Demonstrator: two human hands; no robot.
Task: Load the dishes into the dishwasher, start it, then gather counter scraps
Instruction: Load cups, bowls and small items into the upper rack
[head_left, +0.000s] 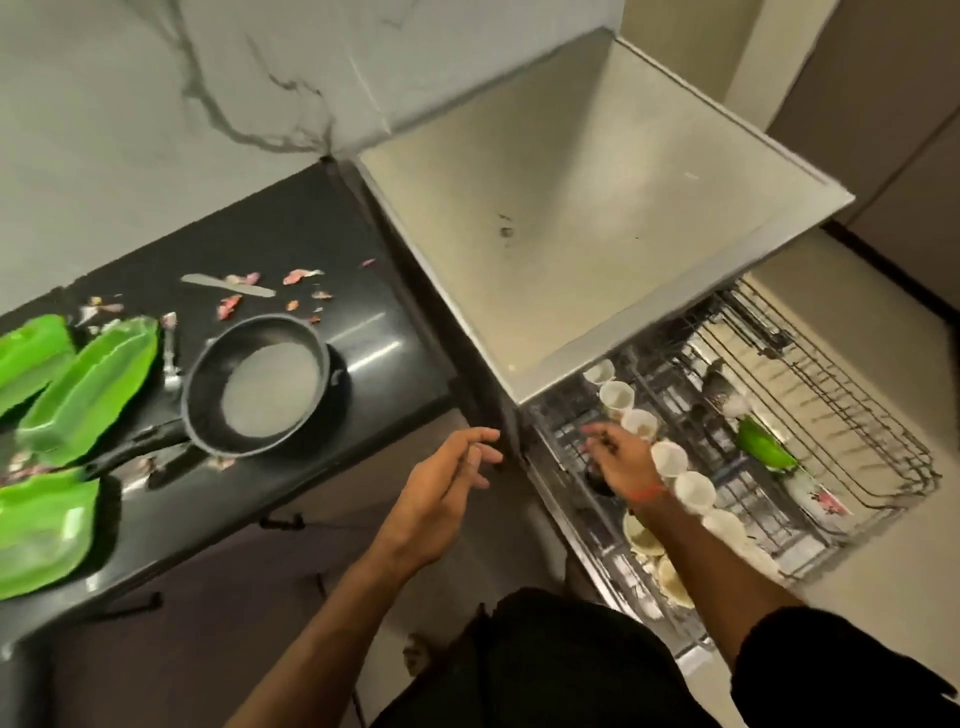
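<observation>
Littering the black counter (363, 332), pink scraps (301, 275) surround a pan (254, 384).

A single wide-angle view, worn on the person's head, looks forward and steeply down. It sits close above the scene: both forearms reach up from the bottom edge, with the left hand (447, 483) near the middle and the right hand (618, 457) just to its right. The table (322, 249) fills the left side, running up to the wall. The dishwasher (597, 218) and its pulled-out rack (857, 415) fill the right. Straight lines bow towards the edges.
</observation>
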